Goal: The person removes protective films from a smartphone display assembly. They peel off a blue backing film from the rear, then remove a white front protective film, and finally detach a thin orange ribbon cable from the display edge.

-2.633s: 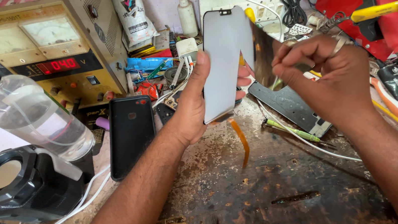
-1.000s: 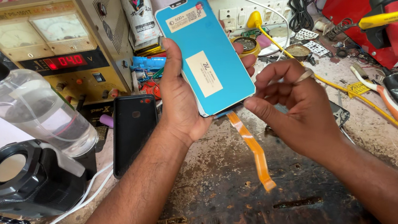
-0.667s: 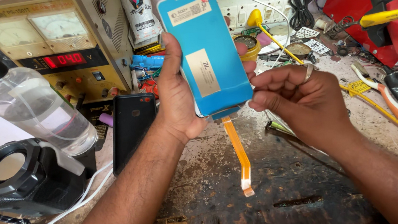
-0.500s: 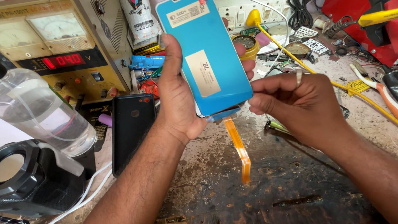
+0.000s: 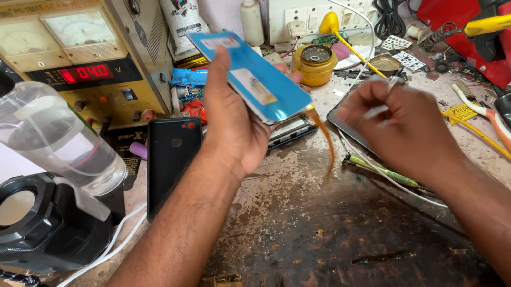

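While held — one blue screen panel

Bare worn benchtop between forearms

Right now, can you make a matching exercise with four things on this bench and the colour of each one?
Things:
1. screen panel in the left hand
2. phone lying on the bench
3. small round tin
4. ribbon cable hanging from the panel

Colours:
A. yellow
B. orange
C. blue
D. black

Pairs: 1-C, 2-D, 3-A, 4-B
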The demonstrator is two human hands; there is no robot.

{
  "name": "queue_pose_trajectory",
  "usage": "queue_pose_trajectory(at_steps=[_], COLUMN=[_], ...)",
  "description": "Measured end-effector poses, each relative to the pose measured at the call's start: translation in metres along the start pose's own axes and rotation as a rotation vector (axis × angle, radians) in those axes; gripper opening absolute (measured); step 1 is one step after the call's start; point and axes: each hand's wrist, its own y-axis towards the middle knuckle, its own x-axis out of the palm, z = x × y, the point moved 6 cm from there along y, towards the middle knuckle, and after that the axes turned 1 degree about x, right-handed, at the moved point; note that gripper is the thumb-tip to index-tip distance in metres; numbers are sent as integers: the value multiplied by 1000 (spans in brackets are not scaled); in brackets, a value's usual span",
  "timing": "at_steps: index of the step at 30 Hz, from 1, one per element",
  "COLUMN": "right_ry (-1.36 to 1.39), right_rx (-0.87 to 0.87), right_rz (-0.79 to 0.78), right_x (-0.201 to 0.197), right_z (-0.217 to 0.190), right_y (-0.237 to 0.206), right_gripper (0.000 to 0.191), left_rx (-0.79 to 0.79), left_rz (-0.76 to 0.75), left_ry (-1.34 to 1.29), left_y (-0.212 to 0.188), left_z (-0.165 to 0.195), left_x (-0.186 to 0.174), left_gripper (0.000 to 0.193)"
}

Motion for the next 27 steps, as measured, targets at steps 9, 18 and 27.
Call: queue_pose_trajectory(at_steps=[9, 18, 27], right_ry=[436, 849, 895], right_rx=[-382, -191, -121], right_rz=[-41, -239, -250], right_x=[2, 9, 4], right_z=[-50, -21, -27], right_y=[-23, -15, -24], right_gripper=[19, 24, 24], left_rx=[-269, -368, -402], left_rz=[70, -194, -475], left_ry=[256, 305, 150], left_y=[-15, -22, -37], left_z=[-45, -50, -54], left_x=[16, 28, 39], left_gripper=[69, 78, 81])
